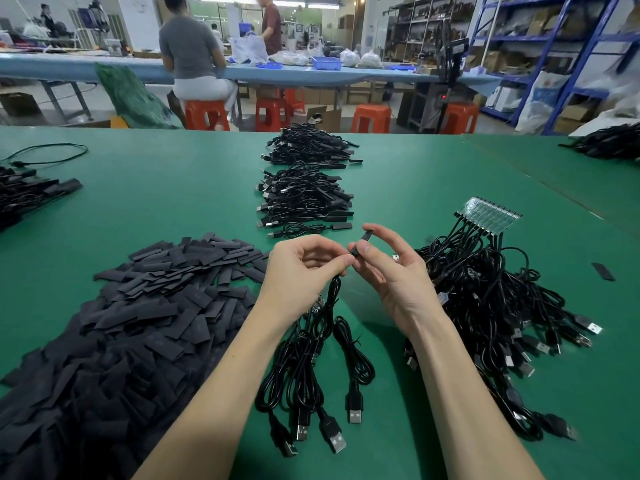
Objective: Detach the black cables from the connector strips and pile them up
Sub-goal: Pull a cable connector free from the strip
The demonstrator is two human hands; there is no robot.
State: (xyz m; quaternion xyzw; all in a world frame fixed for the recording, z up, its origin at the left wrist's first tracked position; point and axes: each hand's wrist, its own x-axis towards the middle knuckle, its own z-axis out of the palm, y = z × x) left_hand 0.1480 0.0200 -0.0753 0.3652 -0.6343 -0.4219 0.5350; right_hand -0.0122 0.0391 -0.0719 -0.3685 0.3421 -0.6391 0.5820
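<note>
At the far left edge of the green table (145, 202) lies a heap of dark cables (24, 195), with a single loose cable looped behind it. Nearer, a broad mound of flat black sleeves (138, 323) spreads toward the person.

The left hand (301, 268) is curled, its thumb and forefinger pinching the end of a black cable (334, 289) that hangs down to a small bunch of cables (311, 368) lying between the forearms, their USB plugs pointing toward the person. Touching it fingertip to fingertip, the right hand (391, 268) pinches a short black sleeve (362, 239) that stands tilted above the cable end; whether the sleeve already sits over the cable's tip is hard to tell.

Behind the hands, two stacked piles of finished cables (304, 195) run away down the middle of the table. To the right, a connector strip (491, 214) lies with a row of black cables still plugged into it, their tangled lengths (502, 306) fanning toward the person. A lone sleeve (603, 271) lies beyond them, and another dark pile (606, 142) sits at the far right corner.
</note>
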